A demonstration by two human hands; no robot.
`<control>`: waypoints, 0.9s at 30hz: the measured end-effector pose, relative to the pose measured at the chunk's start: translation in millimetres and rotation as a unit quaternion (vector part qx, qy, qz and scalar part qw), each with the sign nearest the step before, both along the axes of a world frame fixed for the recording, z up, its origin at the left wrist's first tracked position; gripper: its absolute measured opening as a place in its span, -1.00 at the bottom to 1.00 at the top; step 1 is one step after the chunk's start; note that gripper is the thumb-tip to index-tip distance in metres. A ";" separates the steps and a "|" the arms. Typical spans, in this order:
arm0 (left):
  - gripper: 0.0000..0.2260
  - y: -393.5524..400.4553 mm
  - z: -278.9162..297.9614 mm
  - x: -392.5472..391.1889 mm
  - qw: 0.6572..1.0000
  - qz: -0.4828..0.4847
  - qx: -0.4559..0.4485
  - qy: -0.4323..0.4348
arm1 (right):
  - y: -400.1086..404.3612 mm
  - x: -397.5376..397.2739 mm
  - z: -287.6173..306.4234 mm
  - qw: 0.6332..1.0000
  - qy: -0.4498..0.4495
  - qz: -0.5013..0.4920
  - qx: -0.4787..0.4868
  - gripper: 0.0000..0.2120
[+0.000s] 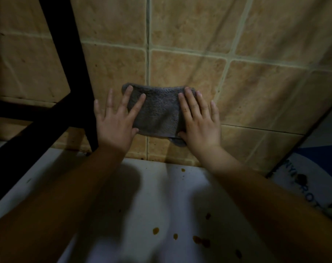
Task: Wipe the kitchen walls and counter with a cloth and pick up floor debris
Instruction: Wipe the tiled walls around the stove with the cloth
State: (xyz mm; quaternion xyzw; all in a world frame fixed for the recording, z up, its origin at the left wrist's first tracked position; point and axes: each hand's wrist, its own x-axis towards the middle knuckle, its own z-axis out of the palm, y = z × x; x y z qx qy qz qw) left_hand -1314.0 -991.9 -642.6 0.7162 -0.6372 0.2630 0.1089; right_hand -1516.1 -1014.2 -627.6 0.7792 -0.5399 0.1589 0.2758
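A folded grey cloth lies flat against the tan tiled wall, just above the white counter. My left hand presses on the cloth's left side with straight, spread fingers. On the cloth's right side my right hand presses flat in the same way, thumb at the lower edge. Brown spots dot the counter near its front right.
A black metal frame runs down the wall at the left and meets the counter. At the right edge stands a white and blue container with lettering. The scene is dim.
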 end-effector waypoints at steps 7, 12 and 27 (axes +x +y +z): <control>-0.18 6.2 -15.3 11.0 0.998 0.020 0.060 -0.001 | -10.9 12.2 -35.0 0.989 0.045 -0.043 -0.132 0.15; -0.19 12.7 -24.2 8.8 0.996 0.032 0.084 0.004 | -13.5 8.5 -43.1 0.984 0.056 -0.022 -0.171 0.08; -0.17 17.7 -33.1 -36.3 0.994 -0.030 0.100 0.016 | -11.5 -46.9 -43.7 0.982 0.107 -0.021 -0.156 0.03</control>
